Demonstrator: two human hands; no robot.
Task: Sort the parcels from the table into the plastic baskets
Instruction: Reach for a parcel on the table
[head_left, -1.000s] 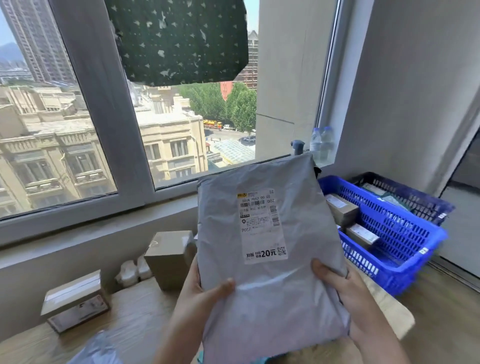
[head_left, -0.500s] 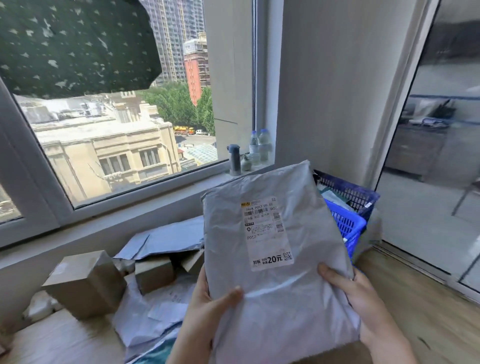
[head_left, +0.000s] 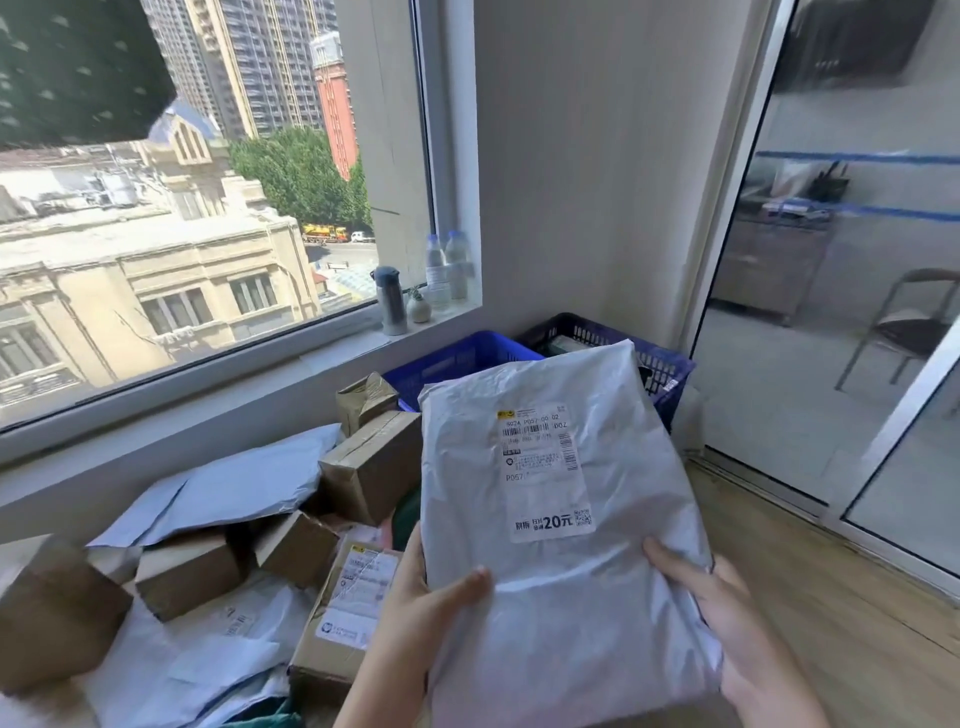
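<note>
I hold a grey plastic mailer parcel (head_left: 561, 582) upright in front of me, its white shipping label facing me. My left hand (head_left: 415, 608) grips its lower left edge with the thumb across the front. My right hand (head_left: 727, 623) grips the lower right edge, thumb on the front. Behind the parcel stand two plastic baskets: a bright blue basket (head_left: 457, 358) and a darker blue basket (head_left: 660, 364), both partly hidden by the parcel. Something pale lies in the darker one.
To the left lies a heap of parcels: brown cardboard boxes (head_left: 374, 462), a labelled box (head_left: 343, 618) and pale mailer bags (head_left: 228, 488). Bottles and a flask (head_left: 393, 301) stand on the windowsill. A glass sliding door (head_left: 831, 364) is at the right, over wooden floor.
The view has swung further right and down. The parcel stays in both hands and now covers more of the baskets; the parcel heap shows at the left.
</note>
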